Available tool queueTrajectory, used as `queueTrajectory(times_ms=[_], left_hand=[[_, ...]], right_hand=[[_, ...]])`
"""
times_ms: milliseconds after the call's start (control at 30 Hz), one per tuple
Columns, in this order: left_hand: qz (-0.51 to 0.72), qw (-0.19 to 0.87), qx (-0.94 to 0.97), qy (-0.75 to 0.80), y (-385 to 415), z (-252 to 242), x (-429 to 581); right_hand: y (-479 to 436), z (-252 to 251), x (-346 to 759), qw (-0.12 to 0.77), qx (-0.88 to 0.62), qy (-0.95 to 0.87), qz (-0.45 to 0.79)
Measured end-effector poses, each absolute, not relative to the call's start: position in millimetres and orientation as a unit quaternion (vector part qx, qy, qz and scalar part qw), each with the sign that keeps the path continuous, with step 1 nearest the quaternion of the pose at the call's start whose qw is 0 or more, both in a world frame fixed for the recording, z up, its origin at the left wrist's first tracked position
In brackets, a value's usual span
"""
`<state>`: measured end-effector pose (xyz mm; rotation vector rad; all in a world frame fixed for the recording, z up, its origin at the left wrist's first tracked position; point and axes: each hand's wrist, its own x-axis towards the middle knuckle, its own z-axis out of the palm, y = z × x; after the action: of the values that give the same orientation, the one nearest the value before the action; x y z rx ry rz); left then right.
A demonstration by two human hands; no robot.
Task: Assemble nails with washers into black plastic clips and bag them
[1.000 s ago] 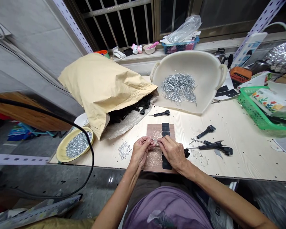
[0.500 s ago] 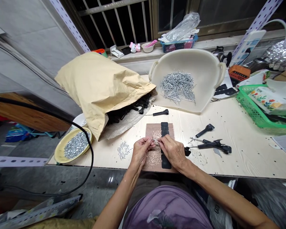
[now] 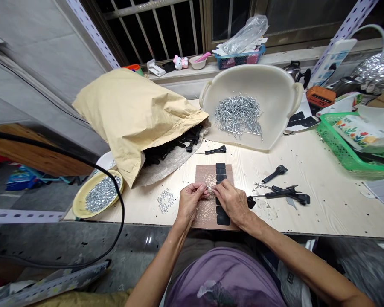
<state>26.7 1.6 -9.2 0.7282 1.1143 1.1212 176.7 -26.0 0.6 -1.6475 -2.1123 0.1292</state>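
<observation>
Over a brown board, my left hand (image 3: 189, 202) and my right hand (image 3: 233, 201) meet with pinched fingertips. Between them runs a thin silvery screw (image 3: 210, 188), mostly covered by the fingers. Each hand grips one end of it. Under my right hand, a column of black rounded pads (image 3: 223, 219) lies on the brown board (image 3: 202, 218). Left of the board is a scatter of small silvery nuts (image 3: 165, 201). To the right lie several black plastic handle-like parts (image 3: 280, 194), some with metal rods.
A cream basin (image 3: 275, 106) of silvery screws (image 3: 238, 115) stands behind. A large tan paper sack (image 3: 131, 111) holds black parts. At left sits a yellow dish (image 3: 80, 200) of small metal pieces; at right, a green basket (image 3: 348, 157). A black cable (image 3: 123, 213) loops over the left edge.
Almost nothing differs. Both hands keep their pinch over the board, and the view has shifted very slightly.
</observation>
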Motion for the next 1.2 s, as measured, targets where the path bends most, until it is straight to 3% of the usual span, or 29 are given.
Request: queueTrajectory(times_ms=[200,400,700,833,1067,1200], left_hand=[[0.488,0.642,0.344,0.481,3.7,-9.1,24.9],[0.490,0.648,0.330,0.481,5.5,-7.9,24.5],[0.484,0.656,0.320,0.484,10.5,-4.7,27.2],[0.463,0.683,0.297,0.480,13.5,-3.4,28.4],[0.465,0.686,0.297,0.475,14.2,-2.8,35.1],[0.484,0.658,0.319,0.481,14.1,-1.3,38.8]], right_hand=[[-21.0,-2.2,181.6,0.284,-0.581,-0.748,0.149],[-22.0,-0.8,180.3,0.245,-0.592,-0.764,0.075],[-14.6,-5.6,183.2,0.325,-0.570,-0.726,0.206],[-14.3,-5.5,186.3,0.322,-0.561,-0.733,0.212],[-18.3,-0.3,187.5,0.271,-0.593,-0.749,0.117],[-14.3,0.7,190.0,0.309,-0.576,-0.733,0.189]])
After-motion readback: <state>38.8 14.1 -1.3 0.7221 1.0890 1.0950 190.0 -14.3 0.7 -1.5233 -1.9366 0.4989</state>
